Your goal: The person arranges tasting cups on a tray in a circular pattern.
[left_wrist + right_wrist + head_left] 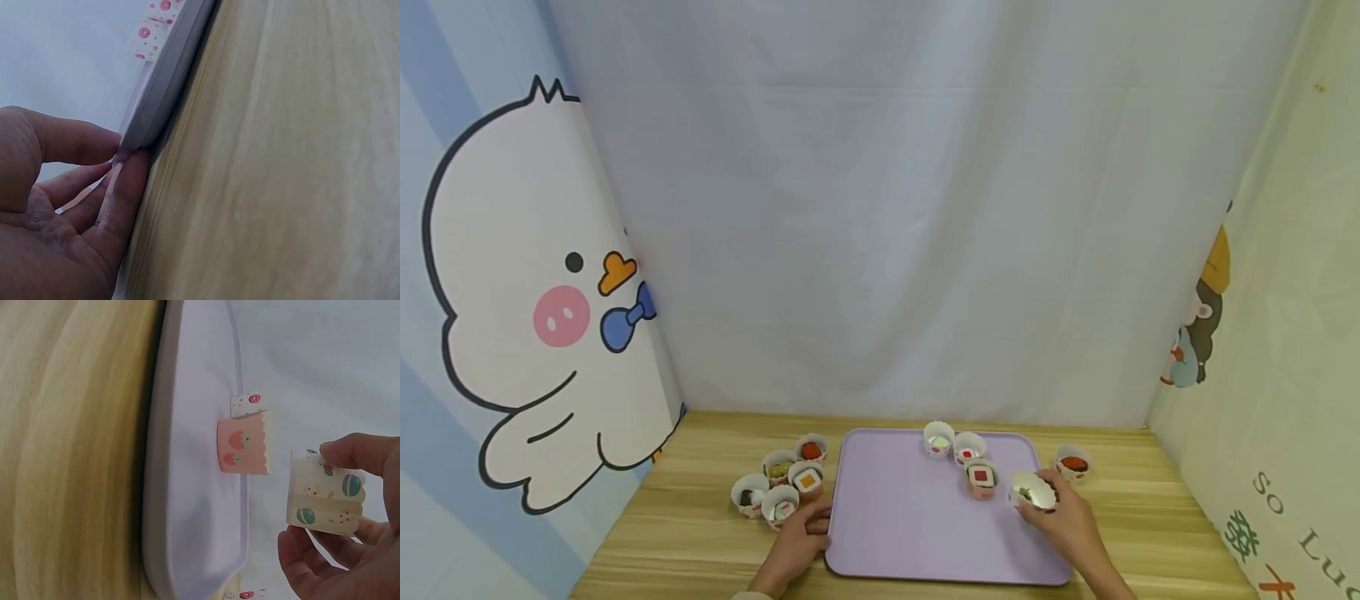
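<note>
My right hand (1067, 514) holds a paper baking cup (1032, 492) above the right side of the lilac tray (910, 533). In the right wrist view, thumb and fingers grip this cup (325, 494), which has green and red prints and stands clear of the tray. At the tray's left edge, my left hand (799, 537) pinches the rim (150, 112) between thumb and fingers. On the tray's far right part stand a pink cup (981, 481) with a white-and-red piece and two white cups (938, 440) with small pieces inside.
Left of the tray, several paper cups (749, 496) stand clustered on the wooden table (677, 533), holding small sushi-like pieces. Another cup (1072, 463) with an orange-red filling stands right of the tray. A pale curtain (880, 250) hangs behind the table, with printed cloths at both sides.
</note>
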Tool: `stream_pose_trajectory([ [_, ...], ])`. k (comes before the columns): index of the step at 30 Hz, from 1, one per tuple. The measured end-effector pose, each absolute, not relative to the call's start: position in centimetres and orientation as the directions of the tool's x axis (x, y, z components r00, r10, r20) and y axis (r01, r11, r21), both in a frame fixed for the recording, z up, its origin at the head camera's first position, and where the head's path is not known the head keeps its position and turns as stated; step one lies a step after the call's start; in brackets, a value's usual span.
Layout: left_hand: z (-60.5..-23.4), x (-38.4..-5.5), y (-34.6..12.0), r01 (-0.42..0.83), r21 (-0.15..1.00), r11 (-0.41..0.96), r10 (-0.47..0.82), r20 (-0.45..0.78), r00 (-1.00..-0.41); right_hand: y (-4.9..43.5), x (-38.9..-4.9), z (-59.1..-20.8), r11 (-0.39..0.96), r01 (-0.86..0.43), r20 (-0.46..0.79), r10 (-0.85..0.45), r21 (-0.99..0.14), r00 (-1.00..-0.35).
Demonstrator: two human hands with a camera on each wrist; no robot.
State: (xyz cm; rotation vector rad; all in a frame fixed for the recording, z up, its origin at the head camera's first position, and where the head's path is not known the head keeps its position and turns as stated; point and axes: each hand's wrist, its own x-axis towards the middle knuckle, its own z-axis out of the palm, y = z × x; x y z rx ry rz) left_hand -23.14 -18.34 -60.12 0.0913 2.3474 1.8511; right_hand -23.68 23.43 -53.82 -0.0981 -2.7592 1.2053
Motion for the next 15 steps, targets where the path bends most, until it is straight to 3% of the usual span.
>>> stream_pose_trajectory([
  [15, -60.5, -23.3, -18.4, -0.038, 0.971, 0.237, 0.141, -0.073, -0.987, 21.3, -24.2, -56.0, 0.660, -0.009, 0.105, 0.106, -0.751, -0.989],
])
